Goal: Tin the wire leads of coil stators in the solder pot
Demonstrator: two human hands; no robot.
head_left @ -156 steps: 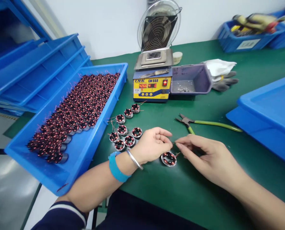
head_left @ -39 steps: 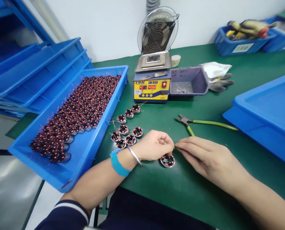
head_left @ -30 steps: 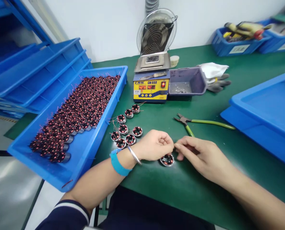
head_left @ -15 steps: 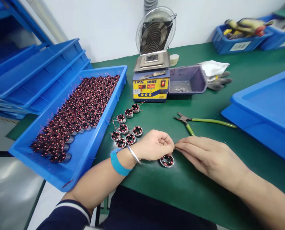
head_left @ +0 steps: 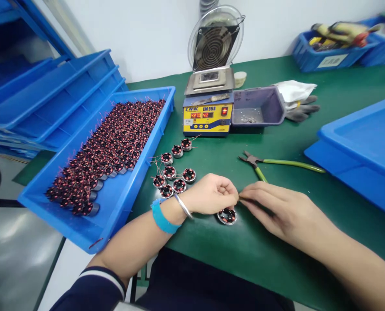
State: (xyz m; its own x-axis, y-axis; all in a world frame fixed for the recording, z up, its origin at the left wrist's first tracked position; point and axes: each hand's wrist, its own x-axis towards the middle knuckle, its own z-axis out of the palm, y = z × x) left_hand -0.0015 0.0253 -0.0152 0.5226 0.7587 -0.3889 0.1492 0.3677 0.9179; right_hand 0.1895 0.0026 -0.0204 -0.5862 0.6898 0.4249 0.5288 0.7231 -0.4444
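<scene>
On the green table a copper-wound motor stator (head_left: 227,216) lies under the fingers of my left hand (head_left: 216,194). That hand is closed in a pinch, its fingertips close above the stator's upper rim. My right hand (head_left: 276,207) pinches just to the right, its fingertips meeting those of the left. Whatever the fingertips hold is too small and hidden to make out. Several more stators (head_left: 179,186) with loose wire ends stand in a loose group left of my hands. Cutting pliers (head_left: 252,160) with green handles lie with open jaws beyond my right hand.
At left a blue tray (head_left: 118,224) is packed with stators. A yellow-and-blue solder pot (head_left: 207,116) stands at the back, beside a purple bin (head_left: 276,116) and grey gloves (head_left: 302,110). Blue trays (head_left: 367,142) sit at right; a blue box (head_left: 322,60) holds tools behind.
The whole view has shifted slightly, so everything sits a little further right. Both hands keep pinching at the same spot above the stator; the right thumb is a little further from its fingers.
</scene>
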